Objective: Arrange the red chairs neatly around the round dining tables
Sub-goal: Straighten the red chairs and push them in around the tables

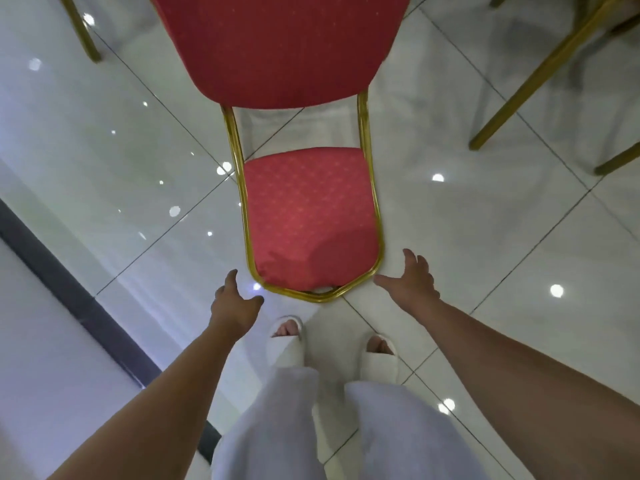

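Reach stage, I'd say: left grip and right grip are both spread wide and hold nothing. The red chair sits between them, seat front just past the fingertips (can't tell if they touch). Next they'd need to close on the gold frame and steer it.
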